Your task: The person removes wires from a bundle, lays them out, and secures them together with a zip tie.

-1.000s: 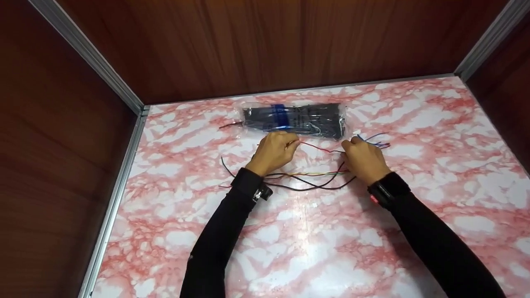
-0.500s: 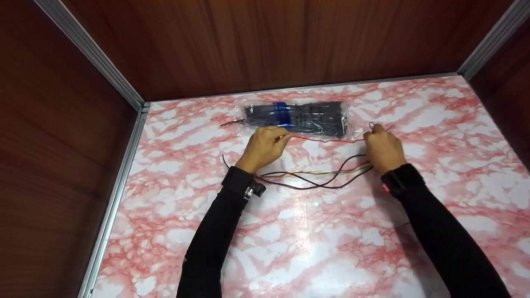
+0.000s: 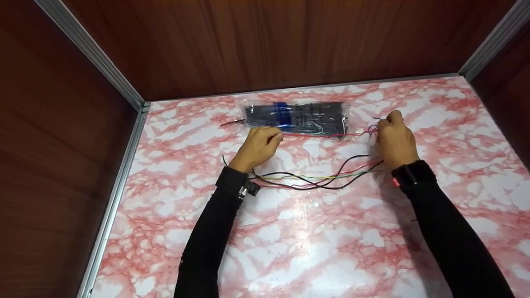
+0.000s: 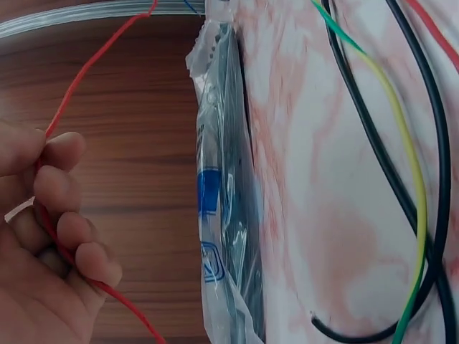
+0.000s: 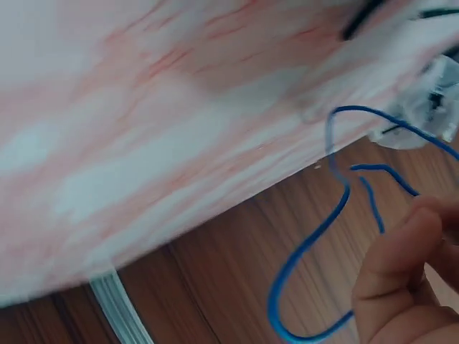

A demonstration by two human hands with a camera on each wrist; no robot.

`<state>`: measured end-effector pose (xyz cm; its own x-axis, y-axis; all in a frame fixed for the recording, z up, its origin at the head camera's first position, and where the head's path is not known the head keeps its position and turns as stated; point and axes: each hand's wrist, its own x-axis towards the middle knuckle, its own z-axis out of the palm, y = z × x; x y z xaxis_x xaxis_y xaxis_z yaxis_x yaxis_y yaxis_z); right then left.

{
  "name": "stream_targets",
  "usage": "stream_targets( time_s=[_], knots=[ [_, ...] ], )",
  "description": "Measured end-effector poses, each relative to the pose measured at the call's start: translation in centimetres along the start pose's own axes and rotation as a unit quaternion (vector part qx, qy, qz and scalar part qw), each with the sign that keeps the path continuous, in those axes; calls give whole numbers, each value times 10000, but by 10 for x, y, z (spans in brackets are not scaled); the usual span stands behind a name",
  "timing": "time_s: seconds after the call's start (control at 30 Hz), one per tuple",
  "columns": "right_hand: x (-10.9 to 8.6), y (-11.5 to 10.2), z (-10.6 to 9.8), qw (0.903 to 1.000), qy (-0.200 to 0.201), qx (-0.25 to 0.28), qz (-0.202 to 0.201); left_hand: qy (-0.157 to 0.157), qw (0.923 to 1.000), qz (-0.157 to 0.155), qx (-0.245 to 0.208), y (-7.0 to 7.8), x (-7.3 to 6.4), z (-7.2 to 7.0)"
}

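My left hand (image 3: 257, 147) holds a red wire (image 3: 327, 135) above the table; in the left wrist view the wire (image 4: 90, 64) threads through the curled fingers (image 4: 57, 188). It stretches nearly straight across to my right hand (image 3: 396, 138). There, the thumb and fingers (image 5: 398, 251) pinch a blue wire (image 5: 287, 279), which hangs in a loose loop with short ends sticking out. Between and below the hands, black wires (image 3: 285, 188) cross on the table beside a yellow-green wire (image 4: 412, 150) and another red wire (image 4: 437, 36).
Behind the hands lies a clear plastic pack (image 3: 306, 118) of long dark strips with a blue band; thin dark tips poke out at its left end. Brown wood-grain walls (image 3: 290, 45) with metal edging enclose the pink-and-white marbled table (image 3: 290, 256) at the back and sides.
My right hand has moved right and toward the back wall, while the left has shifted slightly left. The red wire between them now spans longer and straighter.
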<state>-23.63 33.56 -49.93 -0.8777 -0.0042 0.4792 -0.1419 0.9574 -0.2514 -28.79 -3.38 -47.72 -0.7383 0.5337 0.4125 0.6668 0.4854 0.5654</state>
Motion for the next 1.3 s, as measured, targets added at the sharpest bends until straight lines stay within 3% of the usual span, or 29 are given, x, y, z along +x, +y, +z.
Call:
stream_targets(
  time_s=[0.13,0.33,0.5,0.7,0.87,1.0,1.13,1.3],
  knots=[
    [1,1,-6,9997,-60,235,44,113,9999,88,33,-1,0,-4],
    [3,6,-8,9974,-634,54,337,131,9997,94,-159,-2,0,-1],
    [-4,9,-2,9948,-749,564,-402,210,9994,-64,-253,-4,-1,2],
    [-12,-5,6,9788,-652,1238,-1495,326,9994,-51,-140,-5,-5,1],
    [-10,-19,7,9755,-740,1032,-1796,461,9981,-226,-345,-7,-5,-6],
    [-10,-23,7,9788,-479,578,-1906,645,9960,-410,-460,-13,-8,-15],
    [-10,-22,9,9834,-77,46,-1814,625,9953,-540,-499,-22,-14,-19],
    [-5,-16,9,9870,64,-210,-1590,511,9972,-499,-237,-29,-18,-18]
  ],
)
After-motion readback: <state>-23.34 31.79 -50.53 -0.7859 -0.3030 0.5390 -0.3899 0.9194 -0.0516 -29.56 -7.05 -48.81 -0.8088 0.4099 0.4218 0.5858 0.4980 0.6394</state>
